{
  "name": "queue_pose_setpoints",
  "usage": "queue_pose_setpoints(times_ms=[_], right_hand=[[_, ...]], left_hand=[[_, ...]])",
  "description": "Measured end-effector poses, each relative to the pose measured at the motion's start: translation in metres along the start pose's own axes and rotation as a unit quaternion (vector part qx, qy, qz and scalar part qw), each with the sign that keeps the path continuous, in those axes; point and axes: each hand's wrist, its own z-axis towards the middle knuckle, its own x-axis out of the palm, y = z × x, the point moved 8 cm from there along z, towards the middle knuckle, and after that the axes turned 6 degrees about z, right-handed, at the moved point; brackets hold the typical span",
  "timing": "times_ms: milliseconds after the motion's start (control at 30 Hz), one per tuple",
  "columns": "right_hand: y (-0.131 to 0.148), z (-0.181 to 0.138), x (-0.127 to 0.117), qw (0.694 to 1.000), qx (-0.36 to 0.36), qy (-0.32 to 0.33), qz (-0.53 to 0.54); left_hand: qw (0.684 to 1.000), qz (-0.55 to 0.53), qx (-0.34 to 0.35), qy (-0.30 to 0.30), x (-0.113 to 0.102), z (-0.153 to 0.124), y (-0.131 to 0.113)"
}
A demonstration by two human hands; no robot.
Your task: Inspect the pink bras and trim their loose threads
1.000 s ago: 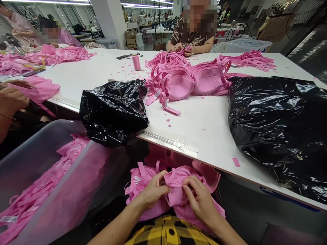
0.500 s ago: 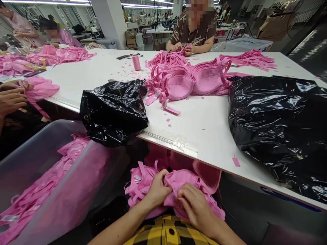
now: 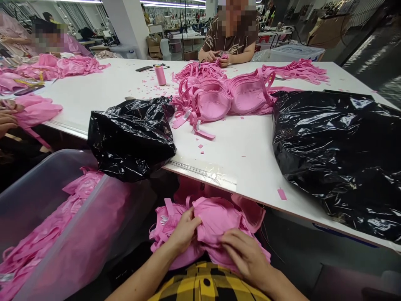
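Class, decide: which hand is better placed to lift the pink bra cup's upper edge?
Left, probably: left hand pinches the bra cup near its upper edge; right hand rests flat lower down.

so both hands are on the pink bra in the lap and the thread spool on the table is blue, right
No: the head view shows the thread spool is pink, not blue. The left hand and right hand are on the pink bra in the lap.

Left hand (image 3: 184,232) fingers curled, gripping; right hand (image 3: 247,256) flat, palm down (both close together, low).
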Motion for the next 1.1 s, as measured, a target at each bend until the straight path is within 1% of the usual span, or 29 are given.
queue_pose_setpoints(times_ms=[67,100,200,300,400,500,567,667,733,800,867,933,967,1000,1033,1100], right_hand=[[-0.004,0.002,-0.010,0.998,0.024,-0.057,-0.004],[-0.005,0.004,-0.010,0.997,0.035,-0.069,-0.009],[-0.003,0.014,0.000,0.996,0.062,-0.061,-0.034],[0.002,0.020,0.010,0.993,0.075,-0.056,-0.078],[0.006,0.023,0.014,0.989,0.071,-0.054,-0.120],[0.009,0.025,0.015,0.988,0.058,-0.067,-0.127],[0.011,0.027,0.018,0.990,0.049,-0.073,-0.109],[0.018,0.031,0.024,0.993,0.027,-0.070,-0.087],[0.022,0.034,0.027,0.997,0.014,-0.046,-0.064],[0.022,0.036,0.024,0.999,0.016,-0.018,-0.028],[0.015,0.037,0.008,0.999,0.025,-0.029,-0.021],[0.001,0.038,-0.015,0.995,0.048,-0.068,-0.063],[-0.009,0.038,-0.024,0.991,0.067,-0.074,-0.086],[-0.021,0.039,-0.030,0.989,0.095,-0.062,-0.097],[-0.034,0.040,-0.031,0.987,0.128,-0.035,-0.093],[-0.061,0.039,-0.027,0.975,0.209,0.029,-0.062]], left_hand=[[0.999,0.032,0.018,0.023,0.003,-0.004,-0.006],[0.998,0.046,0.022,0.027,0.004,-0.007,-0.007],[0.997,0.059,0.021,0.035,0.006,-0.013,-0.008],[0.998,0.059,0.018,0.028,0.005,-0.018,-0.008],[0.997,0.063,0.017,0.043,0.007,-0.021,-0.009],[0.995,0.071,0.026,0.065,0.011,-0.022,-0.010],[0.994,0.086,0.036,0.058,0.011,-0.020,-0.009],[0.990,0.120,0.064,0.027,0.006,-0.015,-0.008],[0.987,0.139,0.085,0.003,0.001,-0.014,-0.010],[0.984,0.150,0.095,-0.016,-0.005,-0.014,-0.014],[0.985,0.150,0.089,-0.014,-0.008,-0.016,-0.018],[0.986,0.147,0.074,0.009,-0.007,-0.019,-0.021],[0.986,0.147,0.070,0.020,-0.007,-0.020,-0.024],[0.986,0.149,0.073,0.022,-0.008,-0.020,-0.028],[0.985,0.153,0.084,0.011,-0.012,-0.020,-0.033],[0.980,0.155,0.114,-0.045,-0.026,-0.018,-0.046]])
